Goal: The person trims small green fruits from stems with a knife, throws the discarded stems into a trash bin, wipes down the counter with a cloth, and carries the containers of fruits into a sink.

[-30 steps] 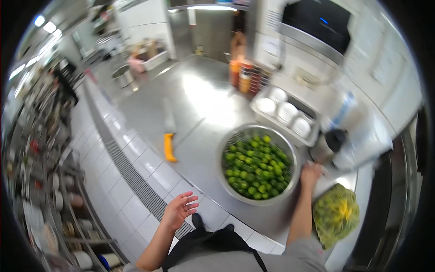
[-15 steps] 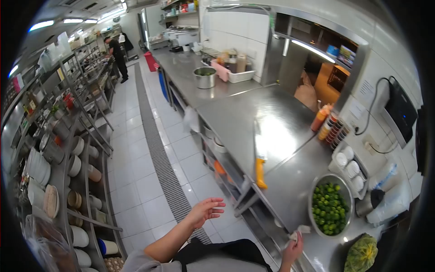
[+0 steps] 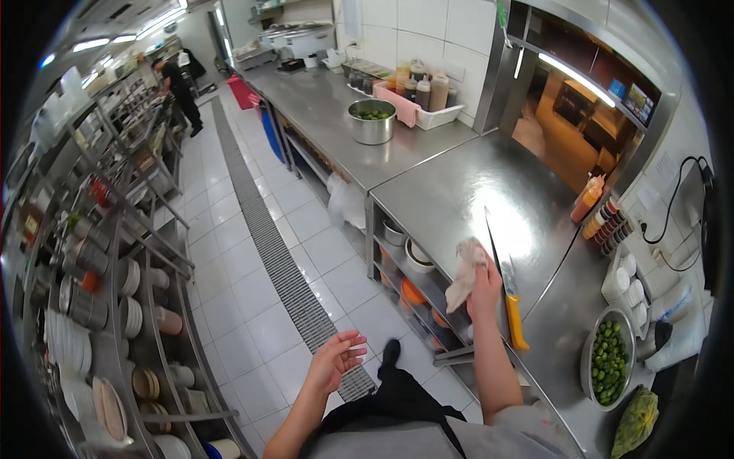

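Observation:
In my right hand (image 3: 483,289) is a pale crumpled cloth (image 3: 465,275), held over the front edge of the steel counter (image 3: 436,183). Just right of that hand lies a long knife with a yellow handle (image 3: 515,323), its blade pointing away from me. My left hand (image 3: 338,359) hangs over the floor with its fingers apart and slightly curled, holding nothing. At the right, a metal bowl (image 3: 587,359) holds many small green fruits (image 3: 609,363). A clear bag of greens (image 3: 636,422) rests below the bowl.
A steel pot (image 3: 372,130) with green contents stands farther along, beside a white basket (image 3: 440,117) of bottles. Sauce bottles (image 3: 587,200) line the right wall. Racks of dishes (image 3: 131,294) flank the aisle on the left, and a person (image 3: 180,96) stands at the far end.
My right hand has moved forward and left with the cloth, from beside the bowl to beside the knife. The view has shifted, and my foot now shows. My left hand stays empty.

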Demonstrator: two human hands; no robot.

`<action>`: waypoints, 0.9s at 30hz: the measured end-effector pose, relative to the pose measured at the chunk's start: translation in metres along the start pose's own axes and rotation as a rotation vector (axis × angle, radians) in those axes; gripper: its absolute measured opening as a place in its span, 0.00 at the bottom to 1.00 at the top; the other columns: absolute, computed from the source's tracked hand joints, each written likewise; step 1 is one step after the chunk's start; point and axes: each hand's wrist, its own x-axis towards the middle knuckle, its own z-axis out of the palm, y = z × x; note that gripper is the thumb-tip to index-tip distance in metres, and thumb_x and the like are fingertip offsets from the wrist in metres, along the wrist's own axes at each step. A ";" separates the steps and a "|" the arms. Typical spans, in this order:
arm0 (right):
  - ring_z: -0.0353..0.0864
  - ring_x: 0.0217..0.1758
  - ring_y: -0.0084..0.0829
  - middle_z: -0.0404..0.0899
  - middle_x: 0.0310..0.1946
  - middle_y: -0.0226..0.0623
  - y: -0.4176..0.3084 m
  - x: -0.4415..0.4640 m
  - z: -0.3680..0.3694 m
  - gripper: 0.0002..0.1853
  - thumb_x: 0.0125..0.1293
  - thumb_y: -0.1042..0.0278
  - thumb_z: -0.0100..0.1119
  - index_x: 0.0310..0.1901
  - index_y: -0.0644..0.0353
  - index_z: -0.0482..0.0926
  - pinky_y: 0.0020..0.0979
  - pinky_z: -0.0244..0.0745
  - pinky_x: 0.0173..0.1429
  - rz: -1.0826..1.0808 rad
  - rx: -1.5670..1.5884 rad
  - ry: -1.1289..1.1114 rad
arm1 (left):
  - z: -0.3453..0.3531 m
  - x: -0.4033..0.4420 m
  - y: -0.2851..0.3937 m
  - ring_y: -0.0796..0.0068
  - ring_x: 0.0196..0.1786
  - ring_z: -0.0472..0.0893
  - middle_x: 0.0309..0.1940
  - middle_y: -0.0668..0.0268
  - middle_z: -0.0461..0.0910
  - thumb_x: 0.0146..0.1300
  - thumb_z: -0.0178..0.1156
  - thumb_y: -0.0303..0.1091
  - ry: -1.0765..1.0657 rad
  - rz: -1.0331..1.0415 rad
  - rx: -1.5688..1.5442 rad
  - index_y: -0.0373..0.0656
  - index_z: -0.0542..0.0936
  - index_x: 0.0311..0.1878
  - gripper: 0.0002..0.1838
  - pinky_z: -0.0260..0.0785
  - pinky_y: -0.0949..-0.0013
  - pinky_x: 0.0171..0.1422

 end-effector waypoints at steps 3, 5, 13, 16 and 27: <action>0.72 0.53 0.37 0.72 0.51 0.45 0.071 0.073 0.009 0.18 0.63 0.71 0.45 0.55 0.66 0.69 0.29 0.65 0.58 -0.128 -0.543 0.031 | -0.016 0.044 0.024 0.66 0.46 0.76 0.48 0.56 0.74 0.62 0.48 0.34 -0.010 0.032 0.015 0.37 0.67 0.53 0.18 0.71 0.66 0.48; 0.69 0.56 0.43 0.70 0.53 0.49 0.112 0.100 0.021 0.19 0.61 0.72 0.45 0.54 0.64 0.70 0.32 0.64 0.58 -0.252 -0.911 -0.004 | -0.025 0.074 0.046 0.66 0.46 0.76 0.47 0.56 0.74 0.62 0.48 0.34 0.074 0.050 0.014 0.37 0.67 0.53 0.18 0.71 0.66 0.48; 0.68 0.56 0.49 0.68 0.54 0.48 0.176 0.220 0.144 0.18 0.57 0.71 0.50 0.51 0.58 0.73 0.37 0.66 0.58 -0.262 -0.964 -0.246 | -0.022 0.243 0.173 0.55 0.51 0.73 0.52 0.52 0.69 0.61 0.49 0.44 0.078 0.028 -0.147 0.39 0.64 0.57 0.25 0.69 0.55 0.53; 0.70 0.54 0.47 0.69 0.53 0.46 0.195 0.237 0.179 0.17 0.57 0.70 0.50 0.50 0.57 0.74 0.36 0.68 0.54 -0.249 -0.869 -0.313 | -0.005 0.328 0.226 0.45 0.55 0.69 0.59 0.47 0.59 0.61 0.49 0.48 0.063 0.033 -0.182 0.42 0.57 0.62 0.30 0.67 0.50 0.54; 0.76 0.45 0.33 0.78 0.41 0.42 0.177 0.215 0.176 0.15 0.49 0.74 0.46 0.38 0.62 0.79 0.29 0.69 0.49 0.187 -0.473 -0.573 | 0.055 0.599 0.345 0.34 0.57 0.62 0.60 0.41 0.50 0.54 0.57 0.42 -0.034 -0.295 0.056 0.42 0.48 0.64 0.39 0.72 0.44 0.49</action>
